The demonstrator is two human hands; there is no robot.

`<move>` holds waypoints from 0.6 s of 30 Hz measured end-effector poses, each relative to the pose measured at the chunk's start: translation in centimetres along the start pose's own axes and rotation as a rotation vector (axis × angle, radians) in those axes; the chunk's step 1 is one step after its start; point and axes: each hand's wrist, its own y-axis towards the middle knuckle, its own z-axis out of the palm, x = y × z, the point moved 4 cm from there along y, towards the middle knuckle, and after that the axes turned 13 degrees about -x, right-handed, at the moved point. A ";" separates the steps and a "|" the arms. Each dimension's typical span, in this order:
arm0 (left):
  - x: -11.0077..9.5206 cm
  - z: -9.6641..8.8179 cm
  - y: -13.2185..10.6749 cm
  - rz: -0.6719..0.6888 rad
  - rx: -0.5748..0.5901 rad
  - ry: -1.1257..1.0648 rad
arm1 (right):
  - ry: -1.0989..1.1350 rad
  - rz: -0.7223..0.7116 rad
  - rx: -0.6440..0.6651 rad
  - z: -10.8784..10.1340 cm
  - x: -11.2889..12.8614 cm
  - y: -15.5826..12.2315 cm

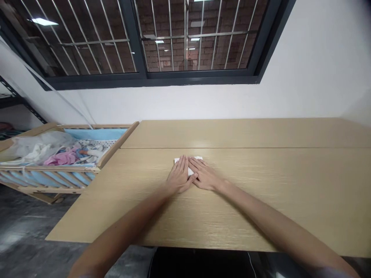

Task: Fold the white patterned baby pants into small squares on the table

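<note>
Both of my hands lie flat near the middle of the light wood table (278,193). My left hand (179,177) presses palm down on a small white sheet (190,172), its fingers straight and pointing away from me. From the other side my right hand (205,176) rests on the same sheet, fingers stretched out and angled to the left. The thumbs meet or overlap at the near edge. Most of the sheet is hidden under the hands; whether it is paper or cloth I cannot tell.
A seam runs across the table, with a second wood panel (232,133) beyond it against the white wall. On the left stands a wooden crib (117,148) holding crumpled fabrics, including a pink cloth (62,157). A barred window (199,42) is above.
</note>
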 end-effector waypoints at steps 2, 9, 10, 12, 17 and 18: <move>0.5 -0.1 -0.3 0.018 0.012 0.019 | 0.003 0.011 -0.005 -0.2 -0.3 -0.2; 1.8 -0.7 -1.2 0.082 0.003 0.054 | 0.047 0.099 0.020 -0.8 -1.8 -1.3; 1.9 -1.0 -1.2 0.101 0.001 0.056 | 0.066 0.111 0.032 -0.9 -2.1 -1.5; 1.9 -1.8 -1.2 0.149 -0.011 0.046 | 0.111 0.140 0.055 -1.0 -2.6 -1.6; 2.3 -3.1 -0.6 0.145 -0.040 -0.006 | 0.223 0.198 0.014 -0.7 -3.3 -1.1; 2.4 -3.1 -0.3 0.130 -0.045 -0.010 | 0.236 0.209 -0.029 -0.5 -3.3 -0.8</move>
